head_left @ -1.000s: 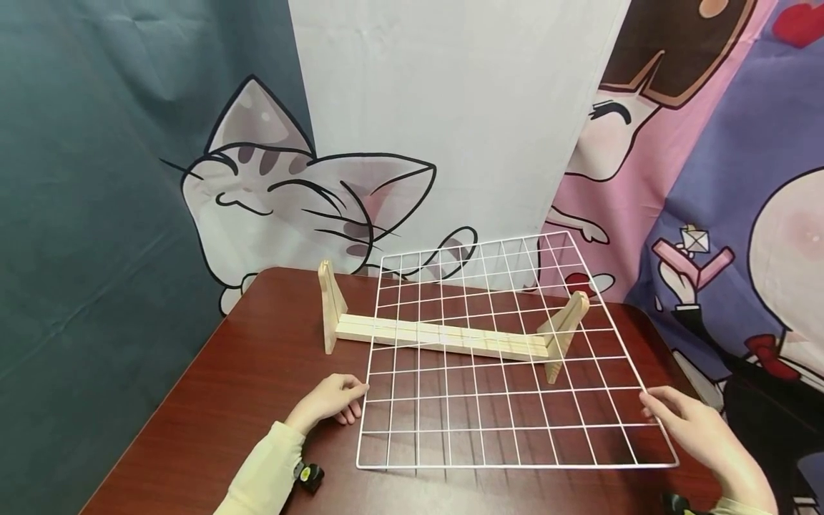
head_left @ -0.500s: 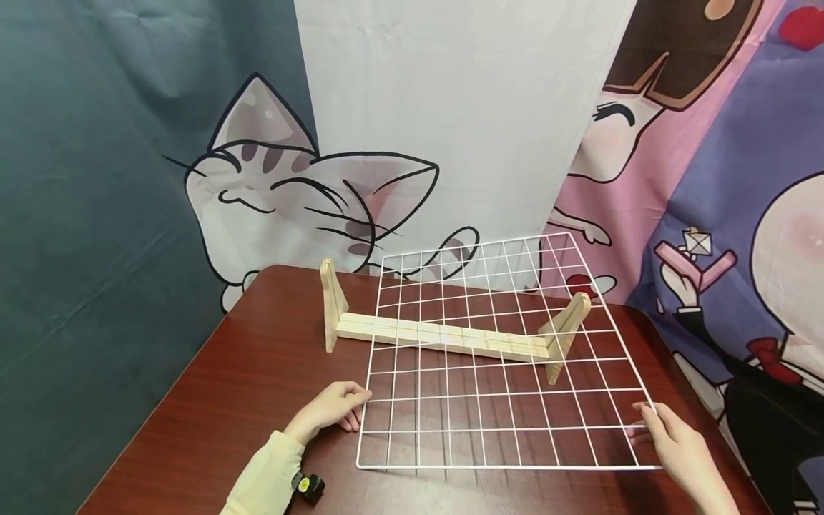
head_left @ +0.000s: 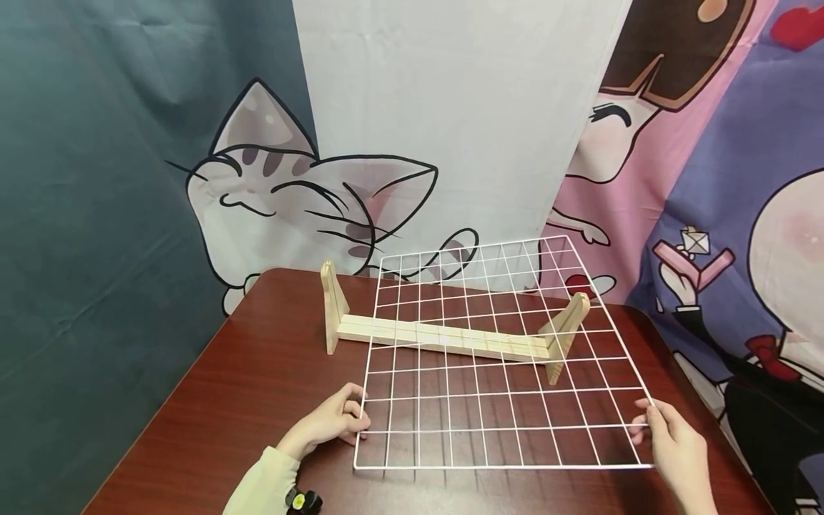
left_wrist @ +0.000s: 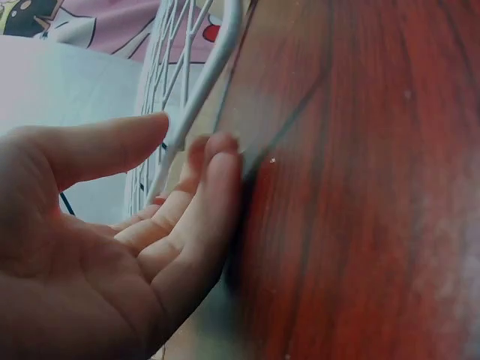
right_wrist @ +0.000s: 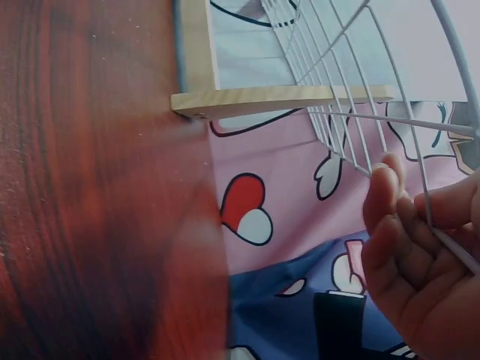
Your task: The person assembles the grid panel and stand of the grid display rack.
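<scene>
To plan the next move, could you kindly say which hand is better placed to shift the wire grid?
Probably the right hand: its thumb and fingers hold the wire grid, while the left hand has thumb and fingertips visibly apart.

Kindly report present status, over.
Right grip: holds white rectangular wire grid. Left grip: at grid's left edge, hold unclear. Pale wooden stand seen through grid; contact unclear.

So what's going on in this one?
A person is handling a white wire grid at a dark red table. The right hand pinches its right edge; the left hand is at the left edge, thumb and fingers apart. A pale wooden stand is on the table, seen partly through the grid; whether the two touch isn't clear.
</scene>
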Motion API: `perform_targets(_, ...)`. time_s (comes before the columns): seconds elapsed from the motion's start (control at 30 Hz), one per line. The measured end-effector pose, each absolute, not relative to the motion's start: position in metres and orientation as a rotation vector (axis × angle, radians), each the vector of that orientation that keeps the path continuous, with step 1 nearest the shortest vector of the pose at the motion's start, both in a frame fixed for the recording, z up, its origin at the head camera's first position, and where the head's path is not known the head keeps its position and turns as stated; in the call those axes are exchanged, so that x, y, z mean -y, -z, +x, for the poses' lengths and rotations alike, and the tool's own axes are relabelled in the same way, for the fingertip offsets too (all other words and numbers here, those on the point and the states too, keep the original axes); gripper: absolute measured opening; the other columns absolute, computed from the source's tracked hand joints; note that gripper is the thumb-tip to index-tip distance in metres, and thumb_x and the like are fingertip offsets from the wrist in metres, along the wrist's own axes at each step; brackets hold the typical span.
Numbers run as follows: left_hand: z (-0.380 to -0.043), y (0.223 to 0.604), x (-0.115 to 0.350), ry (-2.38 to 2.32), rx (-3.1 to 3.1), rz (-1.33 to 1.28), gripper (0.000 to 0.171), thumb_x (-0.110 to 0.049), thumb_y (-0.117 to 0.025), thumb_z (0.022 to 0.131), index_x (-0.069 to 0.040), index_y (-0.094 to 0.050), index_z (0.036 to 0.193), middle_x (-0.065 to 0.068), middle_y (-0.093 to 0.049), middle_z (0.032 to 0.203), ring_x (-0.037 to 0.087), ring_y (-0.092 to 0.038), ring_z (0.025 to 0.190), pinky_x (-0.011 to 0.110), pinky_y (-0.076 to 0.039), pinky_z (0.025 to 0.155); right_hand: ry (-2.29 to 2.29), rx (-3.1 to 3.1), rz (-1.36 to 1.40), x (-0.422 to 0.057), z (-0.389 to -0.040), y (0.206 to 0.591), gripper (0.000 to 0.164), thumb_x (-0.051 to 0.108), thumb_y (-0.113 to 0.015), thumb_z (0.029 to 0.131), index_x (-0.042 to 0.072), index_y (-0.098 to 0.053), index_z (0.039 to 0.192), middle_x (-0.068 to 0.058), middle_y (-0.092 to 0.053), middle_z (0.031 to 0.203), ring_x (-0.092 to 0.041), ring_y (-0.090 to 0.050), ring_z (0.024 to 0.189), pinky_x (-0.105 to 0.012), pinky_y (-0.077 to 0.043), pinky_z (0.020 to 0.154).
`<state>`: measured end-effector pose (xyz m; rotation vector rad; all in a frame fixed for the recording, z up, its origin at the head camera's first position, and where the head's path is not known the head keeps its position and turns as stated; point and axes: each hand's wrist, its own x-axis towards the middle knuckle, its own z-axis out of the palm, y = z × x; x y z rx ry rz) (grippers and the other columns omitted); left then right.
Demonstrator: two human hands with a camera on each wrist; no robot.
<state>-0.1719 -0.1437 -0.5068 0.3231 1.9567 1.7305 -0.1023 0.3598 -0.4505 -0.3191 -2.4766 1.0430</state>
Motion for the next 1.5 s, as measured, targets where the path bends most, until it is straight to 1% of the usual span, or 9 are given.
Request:
perform_targets(0.27, -0.165, 0.510, 0.147, -1.805, -1.599, 0.349, 0.063, -0.001, -0.049, 0.098, -0.008, -0.002, 0.139, 0.014, -0.058, 0.107, 0.027, -0.072, 0.080, 0.045, -0.060, 0.066, -1.118, 2.394, -0.418, -0.360, -0.105, 0.463, 0.027, 0.017, -0.041, 0.103, -0.002, -0.060, 0.106, 0.023, -0.056, 0.058, 0.005, -0.053, 0.047, -0.015, -0.039, 0.047)
perform_targets(0.47, -0.163, 0.513, 0.151, -1.825, -1.421, 0.409, 0.079, 0.005, -0.046, 0.096, -0.019, 0.012, 0.144, 0.017, -0.051, 0.121, 0.027, -0.072, 0.082, 0.050, -0.059, 0.071, -1.179, 2.283, -0.379, -0.370, -0.111, 0.485, 0.029, 0.023, -0.044, 0.103, 0.002, -0.063, 0.101, 0.020, -0.058, 0.058, 0.003, -0.053, 0.045, -0.029, -0.035, 0.039)
perform_targets(0.5, -0.163, 0.514, 0.151, -1.827, -1.413, 0.420, 0.079, 0.005, -0.046, 0.096, -0.019, 0.013, 0.144, 0.016, -0.051, 0.120, 0.026, -0.072, 0.082, 0.049, -0.059, 0.070, -1.204, 2.259, -0.370, -0.370, -0.111, 0.488, 0.028, 0.022, -0.044, 0.103, 0.002, -0.063, 0.100, 0.018, -0.059, 0.058, 0.003, -0.053, 0.044, -0.033, -0.033, 0.038)
perform_targets(0.67, -0.164, 0.515, 0.149, -1.826, -1.414, 0.458, 0.076, 0.005, -0.043, 0.098, -0.017, 0.014, 0.142, 0.012, -0.055, 0.111, 0.025, -0.073, 0.081, 0.045, -0.060, 0.067, -1.215, 2.243, -0.436, -0.361, -0.108, 0.481, 0.025, 0.017, -0.045, 0.102, 0.000, -0.063, 0.101, 0.017, -0.057, 0.056, 0.001, -0.052, 0.043, -0.023, -0.035, 0.037)
perform_targets(0.73, -0.165, 0.515, 0.148, -1.824, -1.435, 0.464, 0.075, 0.005, -0.042, 0.098, -0.017, 0.014, 0.142, 0.010, -0.056, 0.108, 0.024, -0.073, 0.080, 0.044, -0.060, 0.067, -1.187, 2.264, -0.487, -0.357, -0.108, 0.475, 0.023, 0.016, -0.044, 0.102, 0.002, -0.062, 0.100, 0.019, -0.055, 0.055, 0.001, -0.051, 0.043, -0.015, -0.038, 0.040)
perform_targets(0.8, -0.166, 0.515, 0.147, -1.822, -1.460, 0.470, 0.074, 0.005, -0.042, 0.098, -0.016, 0.014, 0.142, 0.010, -0.057, 0.106, 0.024, -0.073, 0.079, 0.044, -0.060, 0.066, -1.199, 2.246, -0.509, -0.355, -0.108, 0.472, 0.021, 0.015, -0.045, 0.102, 0.003, -0.062, 0.099, 0.019, -0.054, 0.054, 0.002, -0.050, 0.042, -0.014, -0.038, 0.040)
perform_targets(1.03, -0.167, 0.513, 0.145, -1.816, -1.543, 0.507, 0.073, 0.006, -0.040, 0.098, -0.015, 0.014, 0.142, 0.008, -0.057, 0.104, 0.023, -0.073, 0.077, 0.046, -0.060, 0.065, -1.201, 2.187, -0.489, -0.356, -0.111, 0.473, 0.018, 0.011, -0.046, 0.101, 0.009, -0.064, 0.096, 0.017, -0.054, 0.055, 0.002, -0.049, 0.041, -0.014, -0.040, 0.040)
perform_targets(1.33, -0.170, 0.509, 0.144, -1.841, -1.602, 0.577, 0.073, 0.005, -0.040, 0.098, -0.015, 0.015, 0.142, 0.010, -0.055, 0.103, 0.026, -0.073, 0.076, 0.050, -0.059, 0.064, -1.219, 2.142, -0.453, -0.355, -0.116, 0.466, 0.019, 0.008, -0.046, 0.100, 0.005, -0.065, 0.097, 0.020, -0.054, 0.055, 0.002, -0.049, 0.042, -0.012, -0.039, 0.041)
perform_targets(1.5, -0.171, 0.506, 0.142, -1.870, -1.650, 0.591, 0.069, 0.006, -0.040, 0.098, -0.017, 0.009, 0.141, 0.016, -0.054, 0.101, 0.034, -0.073, 0.075, 0.055, -0.058, 0.062, -1.198, 2.114, -0.424, -0.354, -0.118, 0.465, 0.018, 0.008, -0.047, 0.100, 0.007, -0.065, 0.097, 0.020, -0.055, 0.057, 0.002, -0.049, 0.042, -0.012, -0.040, 0.042)
